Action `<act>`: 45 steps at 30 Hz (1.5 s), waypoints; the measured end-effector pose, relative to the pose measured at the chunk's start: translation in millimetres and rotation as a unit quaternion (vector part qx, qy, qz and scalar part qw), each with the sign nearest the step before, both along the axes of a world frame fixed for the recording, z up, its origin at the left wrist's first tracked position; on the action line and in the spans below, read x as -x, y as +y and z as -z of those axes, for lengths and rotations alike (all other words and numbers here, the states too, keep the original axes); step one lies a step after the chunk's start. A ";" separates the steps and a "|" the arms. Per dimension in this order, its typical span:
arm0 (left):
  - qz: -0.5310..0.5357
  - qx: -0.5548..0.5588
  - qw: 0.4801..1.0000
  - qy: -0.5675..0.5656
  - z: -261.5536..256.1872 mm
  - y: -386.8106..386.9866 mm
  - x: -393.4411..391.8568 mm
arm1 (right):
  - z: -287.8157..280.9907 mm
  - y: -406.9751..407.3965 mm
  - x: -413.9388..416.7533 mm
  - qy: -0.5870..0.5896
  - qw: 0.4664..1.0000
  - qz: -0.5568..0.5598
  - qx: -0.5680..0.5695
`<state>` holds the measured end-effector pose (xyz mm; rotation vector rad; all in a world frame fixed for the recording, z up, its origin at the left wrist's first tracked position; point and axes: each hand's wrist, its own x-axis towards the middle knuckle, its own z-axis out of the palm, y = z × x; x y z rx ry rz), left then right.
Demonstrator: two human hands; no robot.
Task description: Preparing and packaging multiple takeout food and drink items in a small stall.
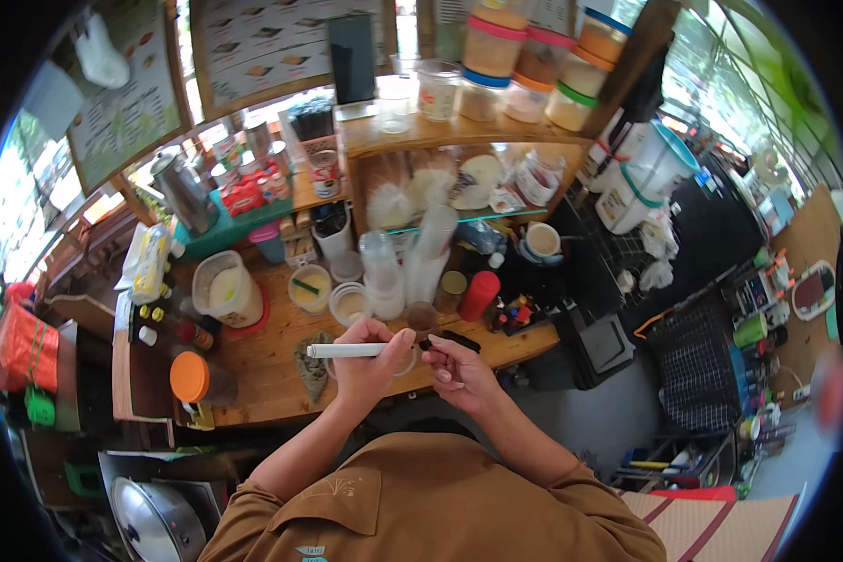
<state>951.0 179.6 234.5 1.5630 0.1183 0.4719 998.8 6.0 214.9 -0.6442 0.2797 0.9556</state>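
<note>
My left hand (367,369) grips a white marker pen (343,350) that lies level and points left. Between the fingertips of my right hand (464,376) is a small black cap (426,345), close to the pen's right end; whether the two touch I cannot tell. Both hands are above the front edge of a wooden counter (267,393). Behind them on the wood, partly hidden, is a clear round rim (409,362). A crumpled grey-green cloth (312,372) lies left of my left hand. Beyond my right hand lies a dark elongated object (461,341).
At left are a jar's orange lid (190,377) and a white plastic tub (228,291). Stacked clear cups (381,277) and a red container (479,295) stand behind my hands. A wooden shelf (464,133) holds lidded tubs. A black bin (593,348) is at right.
</note>
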 end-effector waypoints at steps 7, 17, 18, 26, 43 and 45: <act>0.051 -0.049 0.997 0.017 1.2 -51.6 -14.4 | 1.5 -44.5 7.7 -0.023 0.998 0.062 -0.025; 0.090 -0.200 0.970 -0.105 -3.1 -110.9 -27.0 | -2.9 -97.4 15.9 -0.046 0.995 0.071 -0.049; 0.091 -0.190 0.964 -0.162 -2.0 -116.6 -30.3 | -3.9 -101.5 16.3 -0.066 0.994 0.059 -0.059; 0.263 -0.136 0.932 -0.210 -13.9 -151.8 -37.8 | -0.7 -137.7 25.9 -0.087 0.992 -0.032 -0.080; 0.364 -0.145 0.920 0.025 62.5 -189.5 -27.2 | 18.1 -226.4 -36.0 -0.244 0.932 -0.137 0.229; 0.357 -0.337 0.870 -0.035 77.3 -172.3 -31.9 | 17.9 -256.5 -74.1 -0.370 0.842 -0.021 0.393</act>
